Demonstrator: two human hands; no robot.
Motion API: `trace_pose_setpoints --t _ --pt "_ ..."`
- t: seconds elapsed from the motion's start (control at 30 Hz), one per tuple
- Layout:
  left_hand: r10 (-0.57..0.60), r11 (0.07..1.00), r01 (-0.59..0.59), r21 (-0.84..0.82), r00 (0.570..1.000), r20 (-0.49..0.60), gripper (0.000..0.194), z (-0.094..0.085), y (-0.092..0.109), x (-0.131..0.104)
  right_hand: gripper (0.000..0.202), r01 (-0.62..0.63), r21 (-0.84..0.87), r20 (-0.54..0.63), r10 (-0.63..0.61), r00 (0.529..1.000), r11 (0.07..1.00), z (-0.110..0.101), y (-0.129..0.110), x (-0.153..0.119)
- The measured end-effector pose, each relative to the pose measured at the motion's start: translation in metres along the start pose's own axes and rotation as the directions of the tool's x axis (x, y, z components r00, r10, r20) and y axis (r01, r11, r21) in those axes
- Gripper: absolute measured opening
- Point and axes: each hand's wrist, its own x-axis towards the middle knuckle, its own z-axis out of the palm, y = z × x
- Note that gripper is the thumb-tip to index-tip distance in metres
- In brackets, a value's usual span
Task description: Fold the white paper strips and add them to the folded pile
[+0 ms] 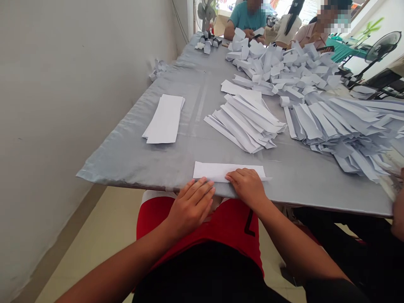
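A white paper strip [211, 169] lies lengthwise along the near edge of the grey-covered table, its near side bent up into a fold. My left hand [194, 202] rests at the strip's lower left part, fingers stretched out flat and side by side. Over the right half, my right hand [248, 187] has its fingers bent and pressed together on the folded edge. Its palm side is hidden. Beyond the strip sits a loose pile of folded paper strips [246, 122]. To the left is a neat stack of flat white paper [166, 118].
More folded strips [341, 126] heap up on the right, and a large mound of folded paper [284, 67] covers the far side. Several people sit at the far end. Another person's hand [398, 214] shows at the right edge. A wall [78, 84] runs along the left.
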Motion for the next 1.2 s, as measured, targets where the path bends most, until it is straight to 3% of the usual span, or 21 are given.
trace_pose_setpoints --t 0.17,0.3,0.5,0.67,0.93,1.2 --pt "-0.037 0.998 0.029 0.053 0.987 0.155 0.046 0.013 0.000 -0.012 0.027 0.031 -0.005 -0.051 -0.031 0.998 1.000 0.001 0.001 0.000" --pt "-0.025 0.998 0.016 0.055 0.986 0.167 0.045 0.017 -0.003 -0.015 0.025 0.037 -0.009 -0.075 -0.038 0.996 0.999 -0.005 -0.003 -0.002" --pt "-0.014 1.000 0.009 0.028 0.984 0.175 0.045 0.018 -0.006 -0.016 0.024 0.077 -0.007 -0.260 -0.076 0.963 0.997 -0.015 -0.031 -0.014" --pt "0.002 0.999 -0.008 0.037 0.987 0.161 0.048 0.019 -0.008 -0.016 0.035 0.200 0.021 -0.177 -0.194 0.965 0.980 -0.006 -0.046 -0.027" --pt "-0.013 0.996 -0.001 0.087 0.987 0.160 0.049 0.019 -0.004 -0.015 0.042 0.155 0.037 -0.085 -0.151 0.985 0.987 0.004 -0.040 -0.040" --pt "-0.070 0.997 0.060 0.056 0.978 0.196 0.057 0.016 -0.005 -0.016 0.043 0.071 0.019 -0.119 -0.068 0.991 0.997 0.001 -0.025 -0.057"
